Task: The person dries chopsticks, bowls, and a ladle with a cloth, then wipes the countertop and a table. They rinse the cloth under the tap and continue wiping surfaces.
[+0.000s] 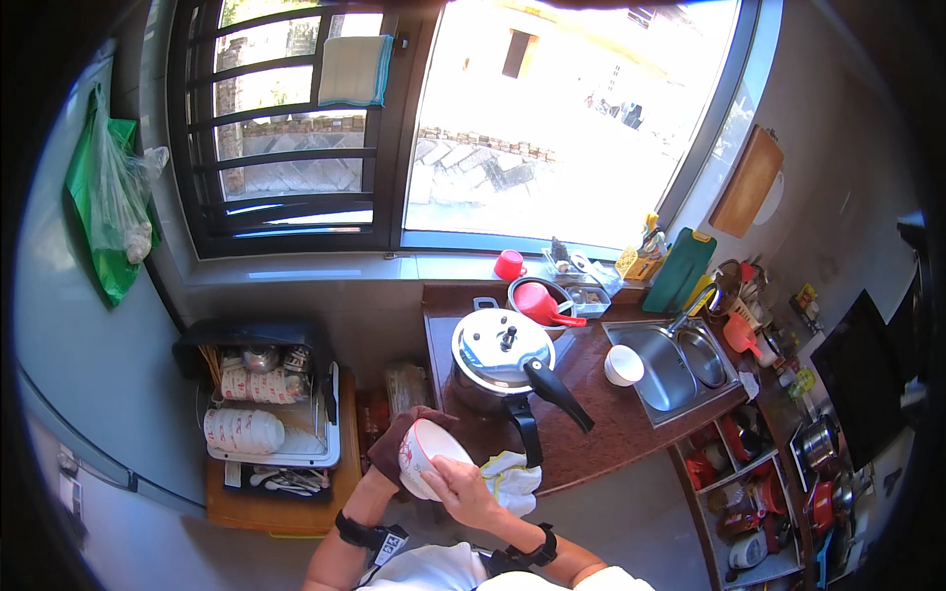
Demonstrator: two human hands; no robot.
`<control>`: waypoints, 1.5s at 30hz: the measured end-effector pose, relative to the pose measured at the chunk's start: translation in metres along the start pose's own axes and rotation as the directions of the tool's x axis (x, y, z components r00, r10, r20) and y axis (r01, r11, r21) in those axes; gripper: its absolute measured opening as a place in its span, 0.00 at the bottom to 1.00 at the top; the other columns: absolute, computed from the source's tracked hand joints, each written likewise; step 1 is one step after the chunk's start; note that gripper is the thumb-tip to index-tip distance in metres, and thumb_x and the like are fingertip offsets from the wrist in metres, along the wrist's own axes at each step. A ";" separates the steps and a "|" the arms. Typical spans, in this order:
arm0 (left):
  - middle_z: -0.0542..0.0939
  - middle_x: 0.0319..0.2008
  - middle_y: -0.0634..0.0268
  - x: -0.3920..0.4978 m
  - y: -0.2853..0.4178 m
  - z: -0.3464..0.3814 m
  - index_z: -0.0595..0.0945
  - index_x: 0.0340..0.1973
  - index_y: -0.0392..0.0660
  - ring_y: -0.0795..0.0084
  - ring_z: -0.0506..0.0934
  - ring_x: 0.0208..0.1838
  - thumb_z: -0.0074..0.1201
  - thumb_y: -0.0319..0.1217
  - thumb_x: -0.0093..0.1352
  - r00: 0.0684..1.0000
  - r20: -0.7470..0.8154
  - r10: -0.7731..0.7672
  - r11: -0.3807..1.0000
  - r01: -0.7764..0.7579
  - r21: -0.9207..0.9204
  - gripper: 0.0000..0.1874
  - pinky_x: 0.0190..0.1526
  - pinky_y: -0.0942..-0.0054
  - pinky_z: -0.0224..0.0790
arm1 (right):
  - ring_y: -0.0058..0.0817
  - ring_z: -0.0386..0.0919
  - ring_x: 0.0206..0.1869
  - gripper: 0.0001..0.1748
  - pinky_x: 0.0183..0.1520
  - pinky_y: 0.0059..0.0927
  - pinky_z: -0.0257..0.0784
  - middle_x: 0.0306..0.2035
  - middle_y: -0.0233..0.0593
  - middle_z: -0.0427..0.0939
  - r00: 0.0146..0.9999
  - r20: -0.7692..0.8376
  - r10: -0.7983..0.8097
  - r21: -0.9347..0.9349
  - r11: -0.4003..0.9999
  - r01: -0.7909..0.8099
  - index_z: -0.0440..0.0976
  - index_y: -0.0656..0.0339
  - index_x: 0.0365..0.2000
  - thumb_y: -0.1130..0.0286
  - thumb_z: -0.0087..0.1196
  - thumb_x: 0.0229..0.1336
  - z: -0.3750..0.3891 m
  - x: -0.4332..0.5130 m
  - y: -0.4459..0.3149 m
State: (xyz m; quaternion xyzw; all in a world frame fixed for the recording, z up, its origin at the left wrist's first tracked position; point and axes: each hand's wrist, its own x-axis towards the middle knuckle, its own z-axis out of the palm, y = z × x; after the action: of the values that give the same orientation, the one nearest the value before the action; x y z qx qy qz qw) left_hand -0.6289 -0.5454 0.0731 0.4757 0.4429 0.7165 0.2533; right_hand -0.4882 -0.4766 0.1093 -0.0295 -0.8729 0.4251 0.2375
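Note:
In front of my body I hold a white bowl with red decoration (425,462), tilted so its inside faces up and right. My right hand (465,489) grips the bowl's near right rim, thumb towards the inside. A dark brown cloth (394,445) lies against the bowl's left side. Beneath that cloth my left hand (380,484) supports the bowl; its fingers are mostly hidden. Just beyond the bowl stands a lidded pressure cooker (502,351) on the reddish-brown counter (584,462). A white and yellow cloth (513,480) hangs at the counter edge beside my right hand.
Left, an open dish rack (332,421) holds stacked bowls (240,431) and spoons. Another white bowl (624,366) stands by the steel sink (669,384). A red ladle (539,303) rests in a pot behind the cooker, whose black handles (562,399) jut towards me. Shelves (765,510) stand right.

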 end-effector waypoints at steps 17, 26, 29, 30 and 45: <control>0.75 0.49 0.67 -0.029 -0.052 0.061 0.72 0.54 0.48 0.72 0.74 0.51 0.38 0.48 0.74 0.725 -0.500 -0.475 0.781 0.085 -0.618 0.22 0.54 0.72 0.66 | 0.14 0.72 0.33 0.13 0.36 0.19 0.69 0.34 0.30 0.76 0.837 -0.304 0.455 0.788 0.614 -0.047 0.71 0.65 0.37 0.64 0.46 0.67 0.011 0.016 0.045; 0.75 0.46 0.67 -0.027 -0.026 0.047 0.73 0.50 0.47 0.73 0.72 0.48 0.37 0.55 0.73 0.636 -0.523 -0.567 0.802 0.280 -0.528 0.26 0.53 0.72 0.65 | 0.44 0.73 0.28 0.06 0.29 0.38 0.67 0.26 0.48 0.69 0.981 -0.126 -0.151 -0.297 0.949 0.108 0.67 0.66 0.29 0.74 0.51 0.58 0.013 0.009 0.036; 0.74 0.49 0.69 -0.042 -0.032 0.028 0.72 0.54 0.46 0.73 0.72 0.51 0.36 0.50 0.75 0.737 -0.492 -0.463 0.816 0.137 -0.562 0.23 0.56 0.73 0.64 | 0.34 0.73 0.29 0.06 0.29 0.32 0.69 0.25 0.40 0.68 0.966 0.147 -0.215 -0.459 0.850 0.259 0.66 0.64 0.27 0.74 0.52 0.54 0.018 -0.001 0.028; 0.74 0.50 0.68 -0.043 -0.038 0.017 0.71 0.54 0.46 0.73 0.71 0.52 0.36 0.47 0.75 0.750 -0.406 -0.523 0.787 0.242 -0.568 0.22 0.56 0.72 0.64 | 0.33 0.73 0.29 0.06 0.28 0.32 0.69 0.25 0.40 0.68 0.951 0.208 -0.230 -0.470 0.829 0.304 0.67 0.64 0.27 0.73 0.52 0.54 0.018 -0.005 0.029; 0.78 0.49 0.60 -0.086 -0.054 -0.028 0.73 0.52 0.38 0.71 0.76 0.47 0.59 0.27 0.60 0.785 0.212 -0.582 0.795 0.604 -0.051 0.23 0.47 0.77 0.70 | 0.24 0.74 0.27 0.08 0.23 0.23 0.73 0.24 0.37 0.69 0.605 0.686 -0.404 -0.105 0.768 0.632 0.71 0.67 0.28 0.70 0.52 0.56 0.001 -0.057 0.028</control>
State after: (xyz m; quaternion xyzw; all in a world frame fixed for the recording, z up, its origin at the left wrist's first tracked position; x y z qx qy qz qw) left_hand -0.6216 -0.5980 -0.0184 0.3609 0.5020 0.5775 0.5331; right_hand -0.4419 -0.4738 0.0655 0.3319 -0.9281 0.1641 0.0383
